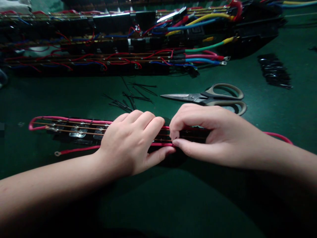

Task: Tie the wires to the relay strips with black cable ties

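Red cable (81, 120) is edging the strip (78, 131) that the left hand (133, 138) is gripping on the bench (74, 96), seemingly for steadiness, while the right hand (220, 132) is pinching at the strip's near edge, contents hidden, and scissors (190, 97) and ties (130, 99) are lying beyond, presumably for easy reach.

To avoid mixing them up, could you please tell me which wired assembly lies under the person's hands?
The nearest assembly, beneath the left hand and right hand, on the near side of the scissors; the other assemblies lie beyond them.
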Demonstrator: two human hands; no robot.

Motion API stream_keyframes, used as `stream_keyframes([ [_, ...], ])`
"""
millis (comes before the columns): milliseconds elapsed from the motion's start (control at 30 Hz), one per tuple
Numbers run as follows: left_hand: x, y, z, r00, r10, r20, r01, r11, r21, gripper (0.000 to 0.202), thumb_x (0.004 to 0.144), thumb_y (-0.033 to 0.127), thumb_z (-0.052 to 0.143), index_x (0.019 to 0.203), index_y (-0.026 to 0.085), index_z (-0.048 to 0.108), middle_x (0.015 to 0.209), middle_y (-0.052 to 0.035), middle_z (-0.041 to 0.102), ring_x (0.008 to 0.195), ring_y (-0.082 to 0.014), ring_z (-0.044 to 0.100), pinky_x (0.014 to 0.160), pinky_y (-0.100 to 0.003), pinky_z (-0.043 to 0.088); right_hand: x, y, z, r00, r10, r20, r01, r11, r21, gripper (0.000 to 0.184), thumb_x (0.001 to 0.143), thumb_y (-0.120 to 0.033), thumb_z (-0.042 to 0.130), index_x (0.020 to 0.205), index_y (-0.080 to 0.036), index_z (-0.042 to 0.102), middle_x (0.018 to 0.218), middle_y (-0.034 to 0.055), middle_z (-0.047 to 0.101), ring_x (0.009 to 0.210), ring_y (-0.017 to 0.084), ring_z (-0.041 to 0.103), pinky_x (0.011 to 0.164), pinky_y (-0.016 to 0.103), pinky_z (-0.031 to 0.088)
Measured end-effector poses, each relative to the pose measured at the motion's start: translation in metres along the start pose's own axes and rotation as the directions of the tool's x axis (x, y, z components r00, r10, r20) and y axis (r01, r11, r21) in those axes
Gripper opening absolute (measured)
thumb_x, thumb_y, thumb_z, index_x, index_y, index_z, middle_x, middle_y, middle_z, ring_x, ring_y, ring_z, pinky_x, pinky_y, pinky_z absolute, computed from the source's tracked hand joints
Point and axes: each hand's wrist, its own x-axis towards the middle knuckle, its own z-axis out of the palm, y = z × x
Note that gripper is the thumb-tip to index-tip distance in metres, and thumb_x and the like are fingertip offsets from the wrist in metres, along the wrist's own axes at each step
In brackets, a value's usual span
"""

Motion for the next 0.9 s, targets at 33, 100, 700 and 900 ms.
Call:
stream_keyframes([
  [33, -0.0001, 0.0000, 0.0000, 1.000, -0.001, -0.005, 0.001, 1.000, -0.001, 0.046, 0.100, 0.061, 0.039, 0.100, 0.019, 0.059, 0.100, -0.0085, 0.070, 0.083, -0.0270, 0.062, 0.069, -0.039, 0.043, 0.0000, -0.0006, -0.0004, 1.000, 0.013, -0.003, -0.013, 1.000, 0.007, 0.005, 0.083, -0.014, 0.066, 0.081, -0.015, 0.070, 0.080, 0.0002, 0.068, 0.074, 0.013, 0.060, 0.065, 0.026, 0.047],
  [100, -0.0002, 0.0003, -0.0002, 1.000, -0.008, -0.006, 0.008, 1.000, -0.001, 0.044, 0.100, 0.060, 0.040, 0.100, 0.020, 0.059, 0.100, -0.0082, 0.070, 0.083, -0.0269, 0.061, 0.068, -0.039, 0.043, -0.0001, -0.0018, -0.0012, 0.999, 0.034, -0.011, -0.033, 0.999, 0.021, 0.005, 0.084, -0.013, 0.066, 0.081, -0.016, 0.069, 0.081, -0.0003, 0.069, 0.075, 0.013, 0.062, 0.066, 0.026, 0.048],
  [700, 0.0006, 0.0018, -0.0012, 1.000, -0.012, 0.007, 0.012, 1.000, 0.008, 0.039, 0.100, 0.055, 0.043, 0.098, 0.020, 0.059, 0.099, -0.0076, 0.070, 0.084, -0.0269, 0.061, 0.069, -0.039, 0.043, -0.0007, 0.0019, 0.0010, 1.000, -0.002, -0.027, 0.002, 1.000, 0.016, 0.003, 0.081, -0.013, 0.070, 0.081, -0.015, 0.071, 0.081, 0.0001, 0.070, 0.076, 0.011, 0.062, 0.066, 0.024, 0.048],
  [900, 0.0001, 0.0010, -0.0004, 1.000, -0.014, 0.001, 0.014, 1.000, 0.003, 0.040, 0.100, 0.056, 0.042, 0.099, 0.020, 0.059, 0.101, -0.0081, 0.070, 0.084, -0.0267, 0.061, 0.068, -0.040, 0.043, -0.0010, -0.0001, -0.0003, 1.000, -0.001, -0.017, 0.001, 1.000, 0.020, 0.005, 0.082, -0.012, 0.068, 0.082, -0.016, 0.071, 0.081, 0.0009, 0.070, 0.076, 0.012, 0.063, 0.067, 0.025, 0.049],
])
